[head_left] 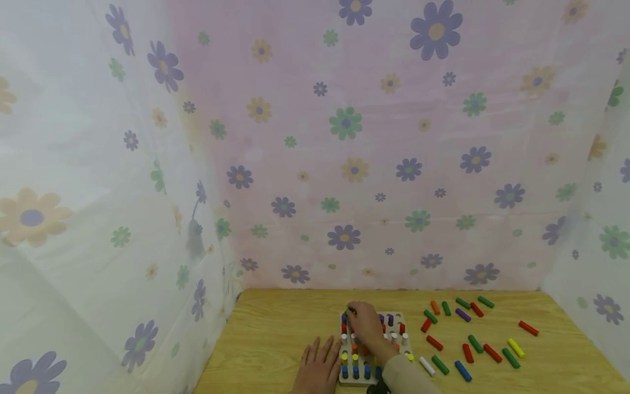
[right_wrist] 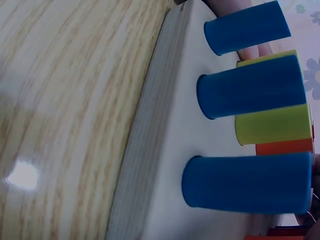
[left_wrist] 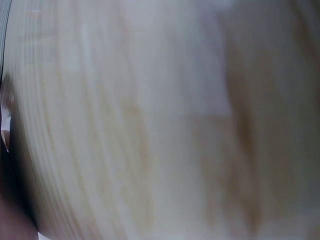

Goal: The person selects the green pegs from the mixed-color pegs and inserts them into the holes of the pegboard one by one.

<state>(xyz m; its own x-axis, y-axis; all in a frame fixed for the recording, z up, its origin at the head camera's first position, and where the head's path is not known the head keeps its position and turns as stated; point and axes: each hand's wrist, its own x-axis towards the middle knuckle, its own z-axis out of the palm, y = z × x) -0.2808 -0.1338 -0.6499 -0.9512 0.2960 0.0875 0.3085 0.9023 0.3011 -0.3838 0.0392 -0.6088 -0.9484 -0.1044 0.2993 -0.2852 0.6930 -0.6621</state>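
A pale pegboard (head_left: 407, 346) lies on the table with rows of upright coloured pegs in its holes. My right hand (head_left: 366, 327) reaches over its far left corner and pinches a dark green peg (head_left: 350, 310), partly hidden by the fingers. Whether that peg touches a hole I cannot tell. My left hand (head_left: 317, 365) rests on the table beside the board's left edge, fingers spread. In the right wrist view, a blue peg (right_wrist: 250, 184) stands close up in the white board (right_wrist: 172, 150), with yellow and orange ones behind. The left wrist view is mostly blur.
Loose pegs lie scattered right of the board, among them a blue peg (head_left: 463, 371), a white peg (head_left: 427, 366), a yellow peg (head_left: 516, 348) and several red and green ones. The wooden table (head_left: 266, 339) meets flowered curtains (head_left: 295, 230) at the back and sides.
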